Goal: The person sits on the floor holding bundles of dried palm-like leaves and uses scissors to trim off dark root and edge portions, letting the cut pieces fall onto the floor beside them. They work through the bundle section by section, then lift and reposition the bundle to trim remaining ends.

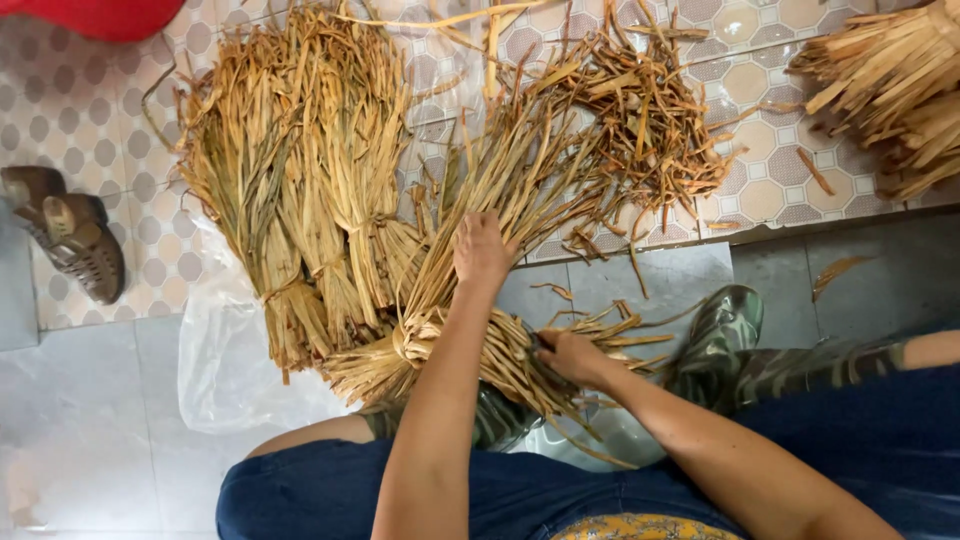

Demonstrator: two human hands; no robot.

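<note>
Tiled floor (90, 400), grey squares near, dotted pattern squares far. Brown sandals (75, 240) far left on floor. Clear plastic sheet (230, 370) next, partly under tied bundles of dry yellow leaves (300, 180). Middle: one tied bundle (470, 280) lies across person's lap. Left hand (482, 250) pressed flat on it, fingers together. Right hand (568, 355) closed around loose strips (625, 335) near bundle's cut end. Messy scrap pile (650, 120) behind. More dry leaf stack (890, 90) far right, well apart.
</note>
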